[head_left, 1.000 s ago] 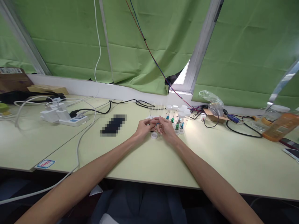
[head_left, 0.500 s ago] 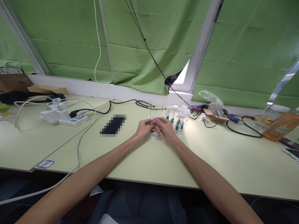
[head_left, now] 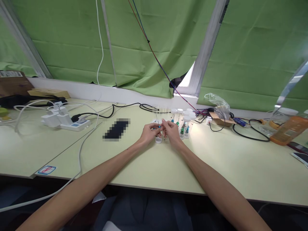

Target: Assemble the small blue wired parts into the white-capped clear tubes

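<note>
My left hand (head_left: 148,132) is closed in a pinch, with a small blue piece (head_left: 159,126) at its fingertips. A thin dark stem seems to rise from that piece. Fingertips of my right hand (head_left: 172,131) are pinched together right beside it; what they hold, if anything, is too small to make out. Below the fingers a white round cap (head_left: 158,140) lies on the table. Just right of my right hand stand several clear tubes with white lids (head_left: 186,126), green and blue pieces inside. Behind the hands are clear tubes without visible lids (head_left: 160,109).
A white power strip (head_left: 75,125) with plugs and cables lies on the left of the table (head_left: 149,166). A blurred-out dark object (head_left: 116,129) is nearer. To the right are a small cardboard box (head_left: 220,119), an orange bottle (head_left: 287,131) and a clear jar (head_left: 276,122).
The blue piece now shows between my fingertips, where it was mostly covered before. My right fingers have shifted slightly. Both forearms stay nearly in place.
</note>
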`<act>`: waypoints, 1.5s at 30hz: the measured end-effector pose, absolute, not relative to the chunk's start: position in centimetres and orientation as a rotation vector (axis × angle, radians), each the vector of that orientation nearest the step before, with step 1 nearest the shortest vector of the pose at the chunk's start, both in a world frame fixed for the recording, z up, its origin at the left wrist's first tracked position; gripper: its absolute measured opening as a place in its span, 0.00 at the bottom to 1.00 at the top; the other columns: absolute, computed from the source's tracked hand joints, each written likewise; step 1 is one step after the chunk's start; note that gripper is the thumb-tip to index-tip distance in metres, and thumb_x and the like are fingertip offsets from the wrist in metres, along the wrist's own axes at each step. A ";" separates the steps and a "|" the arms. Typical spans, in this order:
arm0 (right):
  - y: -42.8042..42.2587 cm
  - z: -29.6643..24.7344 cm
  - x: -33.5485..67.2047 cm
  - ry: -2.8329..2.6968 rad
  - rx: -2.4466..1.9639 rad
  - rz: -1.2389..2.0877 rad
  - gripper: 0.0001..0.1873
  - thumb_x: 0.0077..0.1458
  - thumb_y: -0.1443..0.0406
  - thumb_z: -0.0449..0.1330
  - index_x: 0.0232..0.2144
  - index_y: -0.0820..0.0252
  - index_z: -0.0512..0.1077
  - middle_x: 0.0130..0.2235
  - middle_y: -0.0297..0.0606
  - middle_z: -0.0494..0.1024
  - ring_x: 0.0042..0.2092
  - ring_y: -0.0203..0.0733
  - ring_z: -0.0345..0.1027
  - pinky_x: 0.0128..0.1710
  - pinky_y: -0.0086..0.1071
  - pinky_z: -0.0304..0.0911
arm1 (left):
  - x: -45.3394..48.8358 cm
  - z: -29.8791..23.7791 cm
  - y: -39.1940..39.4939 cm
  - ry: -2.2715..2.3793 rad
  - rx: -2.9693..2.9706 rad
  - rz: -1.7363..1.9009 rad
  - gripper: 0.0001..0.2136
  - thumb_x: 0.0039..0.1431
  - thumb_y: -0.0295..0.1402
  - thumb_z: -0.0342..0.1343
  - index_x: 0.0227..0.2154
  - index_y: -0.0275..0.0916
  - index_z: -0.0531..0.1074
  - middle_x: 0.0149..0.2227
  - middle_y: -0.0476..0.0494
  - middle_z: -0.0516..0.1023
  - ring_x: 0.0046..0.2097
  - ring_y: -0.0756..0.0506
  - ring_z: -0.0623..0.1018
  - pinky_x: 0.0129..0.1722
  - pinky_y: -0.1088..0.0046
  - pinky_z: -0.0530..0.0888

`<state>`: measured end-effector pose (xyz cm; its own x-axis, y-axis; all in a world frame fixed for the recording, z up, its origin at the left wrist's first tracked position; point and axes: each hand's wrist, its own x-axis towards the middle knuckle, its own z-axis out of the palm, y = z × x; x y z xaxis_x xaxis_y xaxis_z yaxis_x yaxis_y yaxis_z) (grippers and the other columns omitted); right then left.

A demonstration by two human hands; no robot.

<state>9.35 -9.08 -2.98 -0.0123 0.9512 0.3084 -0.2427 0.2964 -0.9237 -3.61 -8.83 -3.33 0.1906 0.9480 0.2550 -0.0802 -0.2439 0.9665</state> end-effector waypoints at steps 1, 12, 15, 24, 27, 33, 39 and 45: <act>-9.1 -3.0 9.4 -1.189 -0.781 1.129 0.24 0.46 0.45 0.65 0.22 0.60 0.71 0.19 0.31 0.71 0.15 0.31 0.58 0.12 0.28 0.50 | -3.6 -3.4 -8.8 0.888 1.446 1.263 0.20 0.42 0.46 0.70 0.31 0.33 0.76 0.27 0.44 0.76 0.24 0.49 0.75 0.28 0.69 0.73; -9.2 -2.8 9.4 -1.080 -0.726 1.261 0.25 0.44 0.44 0.66 0.24 0.61 0.72 0.20 0.31 0.71 0.15 0.31 0.59 0.12 0.27 0.49 | -3.8 -3.7 -8.3 0.951 1.483 1.307 0.22 0.43 0.46 0.69 0.34 0.33 0.77 0.30 0.42 0.77 0.25 0.48 0.76 0.27 0.69 0.74; -9.1 -2.8 9.4 -1.065 -0.706 1.296 0.25 0.43 0.45 0.67 0.24 0.61 0.72 0.20 0.31 0.72 0.15 0.31 0.59 0.11 0.27 0.49 | -3.8 -3.7 -8.3 0.976 1.502 1.314 0.21 0.45 0.46 0.68 0.35 0.33 0.77 0.29 0.42 0.78 0.26 0.47 0.77 0.28 0.69 0.74; -9.1 -2.9 9.4 -1.060 -0.667 1.325 0.23 0.45 0.46 0.66 0.26 0.61 0.73 0.21 0.31 0.72 0.15 0.31 0.59 0.11 0.27 0.49 | -3.8 -3.6 -8.4 1.025 1.515 1.352 0.21 0.45 0.43 0.67 0.39 0.34 0.76 0.34 0.41 0.78 0.26 0.47 0.77 0.27 0.69 0.75; -9.0 -2.9 9.4 -1.055 -0.657 1.325 0.23 0.45 0.46 0.66 0.26 0.61 0.73 0.20 0.32 0.72 0.15 0.31 0.59 0.11 0.27 0.50 | -3.9 -3.5 -8.4 1.060 1.548 1.373 0.21 0.46 0.43 0.67 0.41 0.35 0.75 0.35 0.41 0.78 0.25 0.48 0.77 0.28 0.68 0.76; -8.8 -3.1 9.6 -1.037 -0.644 1.341 0.23 0.46 0.46 0.66 0.26 0.62 0.73 0.21 0.32 0.72 0.16 0.31 0.59 0.11 0.26 0.50 | -3.8 -3.4 -8.6 1.047 1.612 1.375 0.21 0.47 0.46 0.65 0.40 0.36 0.75 0.35 0.42 0.78 0.25 0.48 0.77 0.26 0.70 0.75; -8.9 -3.0 9.6 -1.039 -0.641 1.353 0.23 0.46 0.47 0.66 0.27 0.61 0.73 0.21 0.32 0.72 0.16 0.31 0.59 0.12 0.26 0.50 | -3.8 -3.5 -8.5 1.015 1.613 1.392 0.19 0.48 0.45 0.65 0.38 0.36 0.75 0.33 0.43 0.78 0.25 0.48 0.77 0.26 0.71 0.74; -8.9 -3.1 9.6 -1.047 -0.654 1.348 0.23 0.47 0.46 0.65 0.28 0.61 0.73 0.22 0.32 0.72 0.16 0.31 0.60 0.12 0.26 0.50 | -3.8 -3.6 -8.4 1.003 1.581 1.395 0.19 0.47 0.45 0.66 0.36 0.36 0.76 0.32 0.42 0.78 0.25 0.48 0.77 0.25 0.71 0.74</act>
<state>9.60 -8.94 -3.10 -0.0936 0.9704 0.2225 -0.4561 0.1569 -0.8760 -3.77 -8.42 -3.57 0.0837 0.9237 0.3740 0.0609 -0.3793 0.9233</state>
